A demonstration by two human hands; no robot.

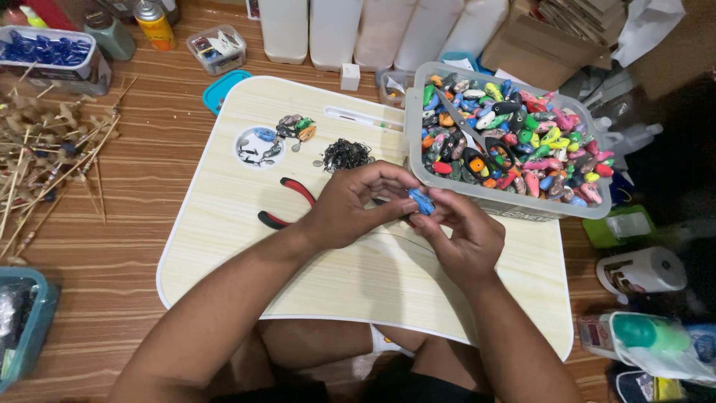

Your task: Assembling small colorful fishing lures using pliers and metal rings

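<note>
Both hands are meeting over the desk [224,246]; the left hand [350,209] and right hand [462,239] are each closing a grip on one small blue lure [421,200]. Red-handled pliers [287,201] are lying just beside.

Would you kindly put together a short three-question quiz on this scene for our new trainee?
1. True or false: both hands grip the small blue oval lure body above the pale wooden lap tray.
2. Which tool lies just beyond the left hand: A) scissors, B) red-and-black handled pliers, C) a hammer?
3. Fill in: the clear plastic tub beyond the right hand is full of ____ lure bodies.

Key: 1 true; 2 B; 3 multicoloured.
</note>
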